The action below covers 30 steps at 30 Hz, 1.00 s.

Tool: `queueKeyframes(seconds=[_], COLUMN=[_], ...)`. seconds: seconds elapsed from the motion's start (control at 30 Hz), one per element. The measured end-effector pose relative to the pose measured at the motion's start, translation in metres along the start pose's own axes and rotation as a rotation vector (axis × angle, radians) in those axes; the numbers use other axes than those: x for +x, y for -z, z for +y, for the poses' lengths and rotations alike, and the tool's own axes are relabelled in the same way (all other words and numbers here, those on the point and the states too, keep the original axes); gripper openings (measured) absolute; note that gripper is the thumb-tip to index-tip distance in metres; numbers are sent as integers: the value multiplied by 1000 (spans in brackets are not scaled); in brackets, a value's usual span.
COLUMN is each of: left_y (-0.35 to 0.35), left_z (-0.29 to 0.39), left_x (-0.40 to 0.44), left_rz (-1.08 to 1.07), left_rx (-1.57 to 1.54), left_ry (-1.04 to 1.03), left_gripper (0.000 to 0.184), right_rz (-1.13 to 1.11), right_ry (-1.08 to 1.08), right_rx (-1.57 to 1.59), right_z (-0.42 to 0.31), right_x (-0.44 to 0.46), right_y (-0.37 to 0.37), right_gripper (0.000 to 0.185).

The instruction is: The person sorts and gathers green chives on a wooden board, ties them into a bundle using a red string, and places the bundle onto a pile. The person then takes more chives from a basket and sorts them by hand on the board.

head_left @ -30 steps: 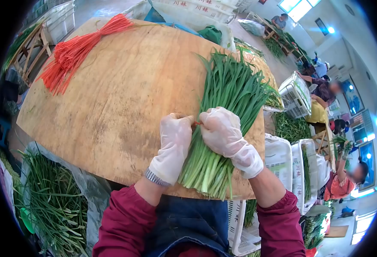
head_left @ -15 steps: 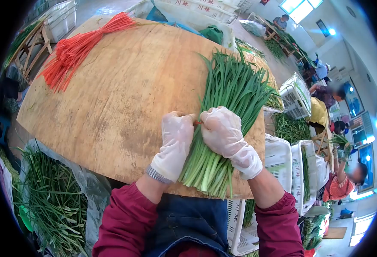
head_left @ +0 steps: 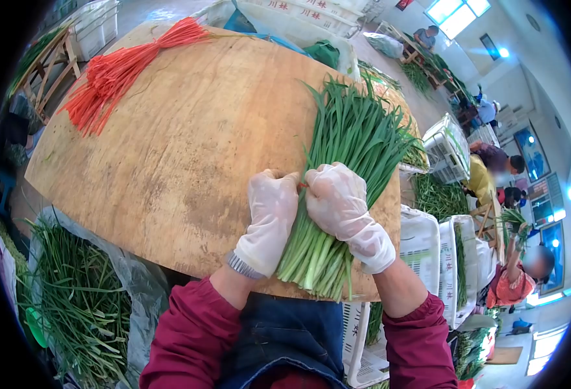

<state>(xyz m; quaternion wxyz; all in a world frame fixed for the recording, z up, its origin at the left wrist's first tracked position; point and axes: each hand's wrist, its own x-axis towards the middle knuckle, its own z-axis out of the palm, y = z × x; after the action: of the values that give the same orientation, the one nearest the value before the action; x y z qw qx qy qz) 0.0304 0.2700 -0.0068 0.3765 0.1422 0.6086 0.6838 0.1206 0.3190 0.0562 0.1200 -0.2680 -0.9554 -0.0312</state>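
Observation:
A bundle of garlic chives [head_left: 357, 133] lies on the wooden board, dark leaves pointing away and pale cut stems toward me. Around its middle a bit of red tie [head_left: 303, 185] shows between my two gloved hands. My left hand [head_left: 272, 207], in a thin white glove, is closed in a pinch on the tie at the bundle's left side. Resting on top of the stems, my right hand [head_left: 337, 198] is curled closed at the same tie. The fingertips of both hands are partly hidden.
A fanned bunch of red ties [head_left: 114, 81] lies at the board's [head_left: 169, 168] far left. Loose greens [head_left: 81, 298] fill a plastic-lined container at lower left. White crates [head_left: 421, 243] stand close on the right. Several people work farther off, one in an orange top [head_left: 511, 285].
Both hands stay at the tie with only a slight shift; the left has moved a little to the right. The bundle lies as before.

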Motion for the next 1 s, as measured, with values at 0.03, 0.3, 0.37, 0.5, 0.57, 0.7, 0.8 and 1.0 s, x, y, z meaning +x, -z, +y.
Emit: queueKeyframes(seconds=[0.03, 0.3, 0.37, 0.5, 0.57, 0.7, 0.8, 1.0], left_y=[2, 7, 8, 9, 17, 24, 28, 28], left_z=[1, 5, -5, -10, -6, -2, 15, 50], left_x=[0, -7, -4, -6, -6, 1, 4, 13], left_rz=[-26, -124, -151, -252, -257, -244, -305, -416], left_rx=[-6, -138, -165, -227, 17, 420, 594, 1001], left_ry=[32, 94, 76, 19, -67, -368, -456, -762], left_gripper=[21, 26, 25, 24, 24, 23, 20, 14], right_rz=[-30, 13, -6, -72, -60, -61, -71, -37], right_ry=[-1, 4, -5, -16, -9, -30, -52, -86], right_rx=[-12, 12, 1, -18, -15, 2, 74, 224], right_z=[-1, -1, -1, -2, -4, -6, -4, 1], right_x=[1, 1, 2, 4, 4, 7, 8, 7], right_y=[1, -1, -1, 0, -1, 0, -2, -2], right_gripper=[7, 6, 6, 11, 12, 12, 13, 12])
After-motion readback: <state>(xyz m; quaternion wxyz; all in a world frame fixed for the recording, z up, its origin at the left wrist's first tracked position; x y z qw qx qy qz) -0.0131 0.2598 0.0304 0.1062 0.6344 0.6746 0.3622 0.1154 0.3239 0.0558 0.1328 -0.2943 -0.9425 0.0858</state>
